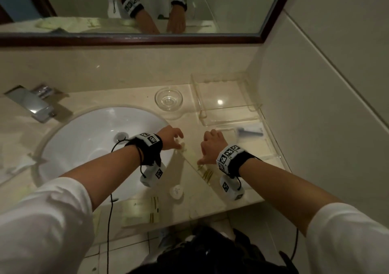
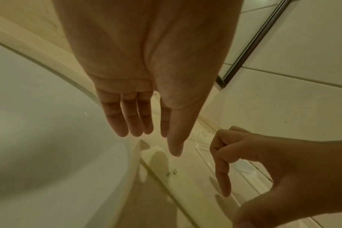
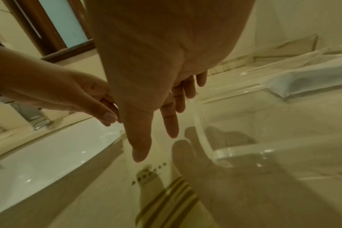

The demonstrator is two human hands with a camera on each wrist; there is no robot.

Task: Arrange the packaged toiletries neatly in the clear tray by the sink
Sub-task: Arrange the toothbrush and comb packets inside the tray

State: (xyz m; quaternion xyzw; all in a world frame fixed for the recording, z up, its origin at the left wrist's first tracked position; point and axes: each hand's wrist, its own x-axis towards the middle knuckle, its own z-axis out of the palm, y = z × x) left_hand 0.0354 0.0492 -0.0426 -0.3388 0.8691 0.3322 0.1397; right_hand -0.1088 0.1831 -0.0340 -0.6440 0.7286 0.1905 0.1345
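Head view shows the clear tray (image 1: 228, 113) holding one wrapped item (image 1: 250, 131) at most — both the left hand (image 1: 171, 137) and right hand (image 1: 211, 147) hover slack-fingered, gripping nothing, over a long packet (image 1: 195, 164) beside the sink (image 1: 94, 147), other packets (image 1: 141, 210) unplaced.

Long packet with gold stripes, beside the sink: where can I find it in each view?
Head: the long packet lies diagonally, lower centre, right of the sink.
Left wrist: the packet bottom centre, small print showing.
Right wrist: the packet bottom centre, logo and stripes showing.
Shared landmark: the white sink, left of it everywhere.
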